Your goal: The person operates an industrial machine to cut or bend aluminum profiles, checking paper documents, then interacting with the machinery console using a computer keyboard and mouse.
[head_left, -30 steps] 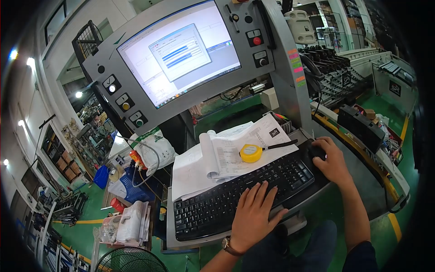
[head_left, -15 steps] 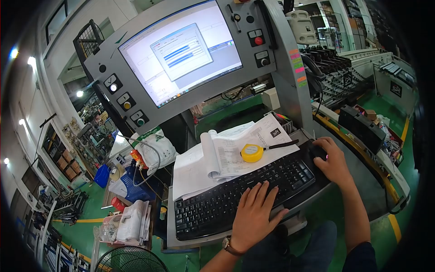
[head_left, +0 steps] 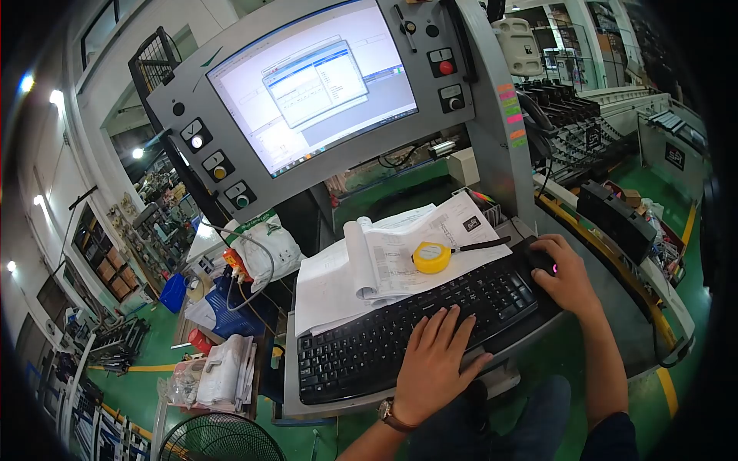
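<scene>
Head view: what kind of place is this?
Most likely a factory: a machine console with a screen and buttons, a green floor with yellow lines, and shelves of boxes behind.

1. Left hand [head_left: 434, 365] is palm down, fingers stretched forward and a bit fanned, thumb poking out to the right. Flat and relaxed, not gripping anything.
2. Left forearm [head_left: 367, 447] comes up bare from the bottom edge, with a watch [head_left: 387, 416] on the wrist.
3. Right hand [head_left: 567, 278] sits further forward and off to the right, palm down, loosely cupped with fingertips curling down. Honestly can't tell if it's actually gripping.
4. Right forearm [head_left: 603, 361] is bare, running back to a dark sleeve [head_left: 615, 439].
5. Hands are well apart.
</scene>
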Tool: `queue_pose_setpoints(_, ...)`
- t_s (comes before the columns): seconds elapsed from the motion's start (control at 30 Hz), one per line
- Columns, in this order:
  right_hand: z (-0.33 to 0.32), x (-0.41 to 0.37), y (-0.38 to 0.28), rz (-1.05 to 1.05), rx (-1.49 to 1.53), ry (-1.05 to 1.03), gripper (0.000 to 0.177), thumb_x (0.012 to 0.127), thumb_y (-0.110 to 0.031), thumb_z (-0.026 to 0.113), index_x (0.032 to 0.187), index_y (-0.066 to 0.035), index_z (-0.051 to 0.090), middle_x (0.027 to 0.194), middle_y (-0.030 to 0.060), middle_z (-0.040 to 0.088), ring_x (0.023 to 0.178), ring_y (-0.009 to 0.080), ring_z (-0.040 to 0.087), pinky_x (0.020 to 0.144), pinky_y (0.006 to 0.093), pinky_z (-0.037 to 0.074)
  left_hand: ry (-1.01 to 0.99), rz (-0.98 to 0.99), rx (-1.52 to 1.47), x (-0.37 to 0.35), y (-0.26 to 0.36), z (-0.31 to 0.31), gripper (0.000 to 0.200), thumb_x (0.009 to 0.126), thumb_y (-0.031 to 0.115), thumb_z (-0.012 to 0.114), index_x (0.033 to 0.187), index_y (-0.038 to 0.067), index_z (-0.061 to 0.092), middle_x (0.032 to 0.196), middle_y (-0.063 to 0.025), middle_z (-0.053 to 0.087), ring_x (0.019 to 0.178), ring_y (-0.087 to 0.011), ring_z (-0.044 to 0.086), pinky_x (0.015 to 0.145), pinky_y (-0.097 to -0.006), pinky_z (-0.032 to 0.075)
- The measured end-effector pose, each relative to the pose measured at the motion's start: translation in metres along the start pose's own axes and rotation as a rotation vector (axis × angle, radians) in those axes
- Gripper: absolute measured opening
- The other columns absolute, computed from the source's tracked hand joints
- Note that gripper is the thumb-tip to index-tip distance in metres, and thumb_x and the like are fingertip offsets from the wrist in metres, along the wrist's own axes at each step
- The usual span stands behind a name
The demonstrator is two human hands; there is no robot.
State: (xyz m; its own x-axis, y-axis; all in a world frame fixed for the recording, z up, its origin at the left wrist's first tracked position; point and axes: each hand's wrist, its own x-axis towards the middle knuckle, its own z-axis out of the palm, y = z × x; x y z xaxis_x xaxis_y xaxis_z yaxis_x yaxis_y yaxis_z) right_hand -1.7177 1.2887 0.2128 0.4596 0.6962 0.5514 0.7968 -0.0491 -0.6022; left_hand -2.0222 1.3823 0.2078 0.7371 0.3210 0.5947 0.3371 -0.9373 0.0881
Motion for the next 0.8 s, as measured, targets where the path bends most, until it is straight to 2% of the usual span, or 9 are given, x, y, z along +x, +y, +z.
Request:
queue_pose_setpoints(0.53,0.000,0.000,0.004,-0.039,0.002,-0.008,0.046,0.087,-0.018,0.076,0.131,-0.005,0.073,0.145,0.0148,0.067,0.135,0.0412,0.067,0.114,0.0484,0.053,-0.001,0.002,0.008,0.000,-0.001,0.001,0.068,0.099,0.053,0.081,0.148,0.007,0.070,0.155,-0.0206,0.066,0.147,-0.0378,0.059,0.127,-0.0539,0.043)
queue_pose_setpoints(0.63,-0.002,0.001,0.001,-0.036,0.005,-0.014,0.046,0.088,-0.019,0.076,0.132,-0.006,0.073,0.144,0.0143,0.067,0.135,0.0409,0.067,0.114,0.0477,0.053,0.022,0.009,-0.028,0.000,-0.001,-0.001,0.065,0.097,0.048,0.086,0.146,0.006,0.072,0.153,-0.0203,0.067,0.145,-0.0381,0.062,0.125,-0.0550,0.044)
queue_pose_setpoints(0.73,0.000,0.001,0.006,-0.057,0.021,-0.013,0.048,0.088,-0.021,0.077,0.134,-0.007,0.072,0.144,0.0137,0.067,0.134,0.0403,0.066,0.113,0.0468,0.053,0.100,0.065,-0.161,-0.003,-0.005,-0.009,0.063,0.091,0.039,0.092,0.142,0.006,0.074,0.151,-0.0194,0.069,0.142,-0.0387,0.064,0.123,-0.0554,0.046)
queue_pose_setpoints(0.77,0.001,0.002,0.007,-0.064,0.031,-0.014,0.049,0.088,-0.021,0.078,0.135,-0.007,0.071,0.143,0.0136,0.067,0.134,0.0402,0.066,0.113,0.0466,0.053,0.126,0.060,-0.232,-0.006,-0.007,-0.019,0.063,0.086,0.033,0.096,0.139,0.006,0.076,0.150,-0.0187,0.070,0.139,-0.0399,0.065,0.121,-0.0556,0.047)
queue_pose_setpoints(0.8,0.001,0.002,0.009,-0.062,0.038,-0.014,0.050,0.088,-0.022,0.078,0.136,-0.008,0.071,0.143,0.0134,0.067,0.134,0.0401,0.066,0.112,0.0464,0.053,0.134,0.033,-0.204,-0.013,-0.009,-0.030,0.062,0.085,0.031,0.096,0.138,0.006,0.076,0.150,-0.0186,0.070,0.139,-0.0402,0.065,0.121,-0.0553,0.046)
